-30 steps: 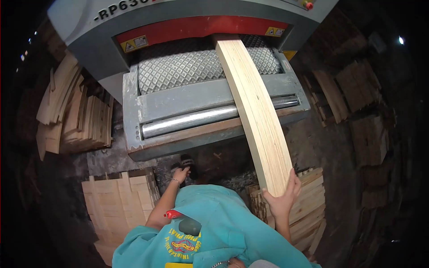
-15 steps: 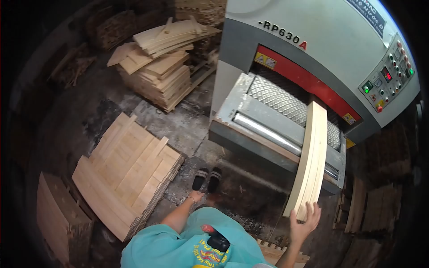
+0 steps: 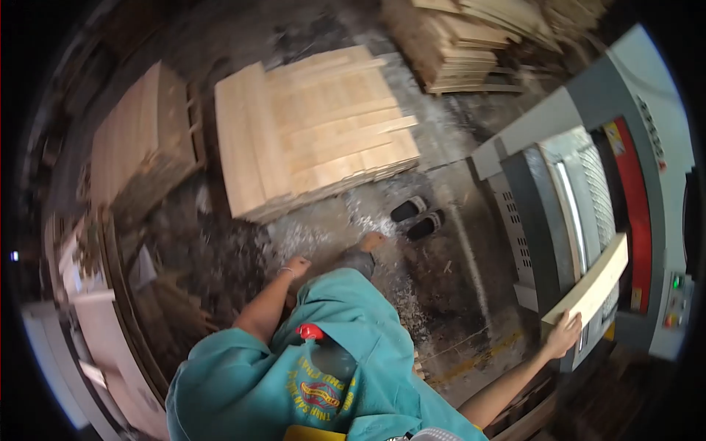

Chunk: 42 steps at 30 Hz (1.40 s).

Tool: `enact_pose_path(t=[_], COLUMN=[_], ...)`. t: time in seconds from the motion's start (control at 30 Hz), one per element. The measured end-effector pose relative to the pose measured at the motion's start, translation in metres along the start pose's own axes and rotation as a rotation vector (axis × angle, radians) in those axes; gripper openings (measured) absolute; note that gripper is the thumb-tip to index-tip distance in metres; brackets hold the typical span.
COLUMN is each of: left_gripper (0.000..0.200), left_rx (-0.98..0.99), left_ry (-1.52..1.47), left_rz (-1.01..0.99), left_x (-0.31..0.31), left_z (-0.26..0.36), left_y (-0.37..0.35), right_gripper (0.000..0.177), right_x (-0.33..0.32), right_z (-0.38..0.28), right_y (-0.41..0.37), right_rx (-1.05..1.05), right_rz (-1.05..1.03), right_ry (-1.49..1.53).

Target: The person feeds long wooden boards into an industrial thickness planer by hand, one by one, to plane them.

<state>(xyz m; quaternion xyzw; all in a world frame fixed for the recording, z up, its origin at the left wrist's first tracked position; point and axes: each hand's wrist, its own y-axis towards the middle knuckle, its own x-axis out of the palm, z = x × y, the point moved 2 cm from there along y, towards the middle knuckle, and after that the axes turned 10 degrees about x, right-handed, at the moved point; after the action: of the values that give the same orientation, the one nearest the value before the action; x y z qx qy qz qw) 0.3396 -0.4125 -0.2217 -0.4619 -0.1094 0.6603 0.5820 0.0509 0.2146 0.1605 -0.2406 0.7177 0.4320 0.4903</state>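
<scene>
So, board [image 3: 594, 283] points from right hand [image 3: 562, 336] toward machine [image 3: 588, 198].
Right fingers grip its outer end; left hand [image 3: 297, 267] farther from machine, can't tell its fingers.

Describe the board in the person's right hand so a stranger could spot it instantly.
Find the big grey machine at the picture's right, with its red panel. Across its silver roller slants one pale board, the near end in the right hand. Unlike the stacked boards elsewhere, it lies alone on the machine.
</scene>
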Motion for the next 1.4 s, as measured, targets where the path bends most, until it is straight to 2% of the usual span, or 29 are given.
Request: enact_pose_path(t=[0.1,0.17,0.2,0.23,0.27,0.33,0.37,0.4,0.43,0.47,0.53,0.57,0.6,0.63,0.7,0.73,0.77,0.83,0.87,0.9,1.0,1.03,1.1,1.17,1.2,1.23,1.27,1.33,1.4], left_gripper=[0.042,0.045,0.046,0.048,0.051,0.057,0.060,0.063,0.066,0.068,0.072,0.074,0.075,0.082,0.087,0.089,0.104,0.104,0.105,0.101,0.085,0.076,0.073,0.071,0.077,0.091,0.091,0.086,0.083], left_rx=[-0.213,-0.305,-0.352,-0.373,-0.396,-0.416,-0.406,-0.396,-0.417,-0.438,-0.474,-0.483,-0.490,-0.453,-0.556,-0.599,-0.598,-0.627,-0.637,-0.753,-0.302,-0.232,-0.172,-0.229,-0.471,-0.148,-0.428,-0.312,-0.152], left_ry=[-0.109,-0.329,-0.438,-0.547,-0.656,-0.865,-0.964,-1.064,-1.172,-1.278,-1.533,-1.681,-1.829,-2.020,-2.211,-2.291,-2.362,-2.454,-2.500,-2.473,-2.490,-2.468,-2.531,-2.620,-2.743,-2.790,-2.820,-2.832,-2.793], left_rz=[0.095,0.163,0.198,0.238,0.279,0.331,0.342,0.352,0.373,0.394,0.469,0.531,0.600,0.737,0.941,1.045,1.085,1.095,1.106,1.132,1.013,0.931,0.886,0.868,0.920,0.924,0.917,0.758,0.601], left_x=[-0.018,-0.021,-0.027,-0.032,-0.050,-0.061,-0.061,-0.062,-0.066,-0.071,-0.079,-0.085,-0.090,-0.096,-0.094,-0.095,-0.084,-0.082,-0.087,-0.099,-0.083,-0.093,-0.089,-0.122,-0.145,-0.130,-0.124,-0.140,-0.152], left_z=[-0.060,-0.086,-0.085,-0.080,-0.045,-0.033,-0.041,-0.046,-0.047,-0.046,-0.046,-0.047,-0.048,-0.046,-0.050,-0.055,-0.065,-0.069,-0.068,-0.060,-0.089,-0.087,-0.090,-0.062,-0.037,-0.040,-0.030,-0.004,0.012], left_y=[-0.033,-0.038,-0.041,-0.043,-0.057,-0.048,-0.033,-0.018,-0.002,0.014,0.049,0.071,0.093,0.114,0.158,0.183,0.209,0.245,0.261,0.272,0.292,0.292,0.295,0.284,0.271,0.260,0.241,0.208,0.188], right_gripper=[0.060,0.060,0.061,0.061,0.060,0.055,0.051,0.048,0.040,0.036,0.037,0.037,0.037,0.036,0.034,0.034,0.034,0.034,0.033,0.033,0.035,0.037,0.044,0.053,0.068,0.086,0.097,0.094,0.092], right_x=[0.007,0.008,0.007,0.023,0.030,0.013,0.000,-0.012,-0.023,0.020,0.058,0.067,0.083,0.104,0.136,0.153,0.168,0.203,0.226,0.254,0.334,0.354,0.383,0.407,0.426,0.425,0.440,0.438,0.408], right_z=[0.007,0.009,0.010,0.032,0.038,-0.005,-0.048,-0.107,-0.182,-0.167,-0.250,-0.302,-0.347,-0.379,-0.440,-0.466,-0.489,-0.534,-0.553,-0.569,-0.608,-0.626,-0.671,-0.718,-0.738,-0.767,-0.781,-0.810,-0.828], right_y=[0.012,0.021,0.026,0.045,0.059,0.056,0.038,0.010,-0.032,-0.014,-0.066,-0.105,-0.137,-0.168,-0.231,-0.261,-0.292,-0.347,-0.372,-0.396,-0.467,-0.490,-0.536,-0.573,-0.589,-0.596,-0.607,-0.616,-0.616], right_rx=[-0.054,-0.011,0.011,-0.083,-0.102,-0.022,-0.059,-0.097,0.026,-0.369,-0.536,-0.568,-0.736,-0.750,-0.822,-0.859,-0.881,-1.030,-1.108,-1.184,-1.230,-1.245,-1.021,-0.814,-0.782,-0.679,-0.542,-0.246,-0.120], right_rz=[-0.033,-0.092,-0.119,-0.134,-0.147,-0.158,-0.083,-0.004,-0.008,-0.018,-0.234,-0.416,-0.491,-0.719,-1.137,-1.277,-1.419,-1.650,-1.701,-1.752,-1.732,-1.703,-1.762,-1.792,-1.798,-1.822,-1.889,-2.168,-2.292], right_ry=[0.086,0.029,-0.002,0.060,0.040,-0.129,-0.201,-0.272,-0.260,-0.069,0.223,0.281,0.231,0.184,0.088,0.054,0.013,0.009,-0.006,-0.014,0.124,0.197,0.245,0.246,0.363,0.363,0.375,0.418,0.477])
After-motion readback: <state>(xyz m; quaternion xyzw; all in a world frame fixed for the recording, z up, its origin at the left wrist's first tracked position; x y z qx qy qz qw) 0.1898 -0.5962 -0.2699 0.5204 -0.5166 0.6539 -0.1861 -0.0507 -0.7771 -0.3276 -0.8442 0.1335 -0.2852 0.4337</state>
